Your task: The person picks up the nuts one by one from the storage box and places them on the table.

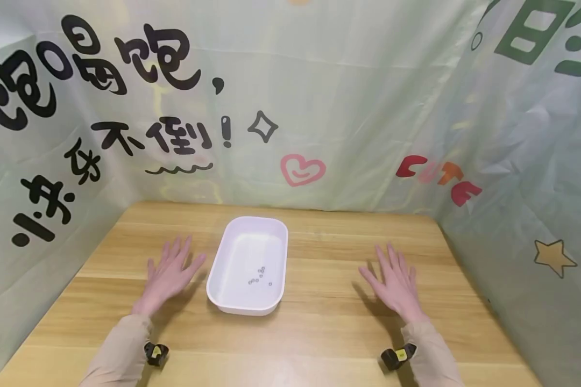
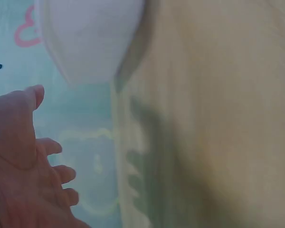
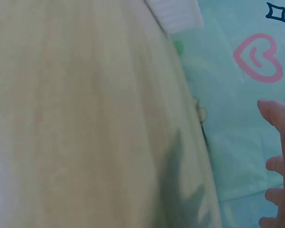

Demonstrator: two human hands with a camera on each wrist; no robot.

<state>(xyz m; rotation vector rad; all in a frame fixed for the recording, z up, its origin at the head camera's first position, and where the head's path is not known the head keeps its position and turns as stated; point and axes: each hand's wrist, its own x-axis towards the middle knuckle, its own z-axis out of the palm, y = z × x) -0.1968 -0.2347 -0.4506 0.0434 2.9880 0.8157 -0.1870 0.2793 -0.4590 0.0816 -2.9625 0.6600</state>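
A white rectangular tray (image 1: 237, 252) stands on the wooden table, left of the middle. Several tiny ring-like pieces (image 1: 261, 271) lie scattered on its floor, toward the near right part. To the tray's left, my left hand (image 1: 169, 271) is held over the table with fingers spread and nothing in it. My right hand (image 1: 394, 282) is far to the right of the tray, likewise spread and holding nothing. Both hands cast shadows on the wood. In the left wrist view the tray's side (image 2: 90, 38) shows above the thumb; the right wrist view catches only a corner of the tray (image 3: 178, 14).
The wooden table (image 1: 329, 333) is bordered at the back and both sides by a pale printed curtain (image 1: 358, 107) with lettering, a heart and a star. Each sleeved wrist wears a small black camera, one on the left (image 1: 156, 354) and one on the right (image 1: 398, 356).
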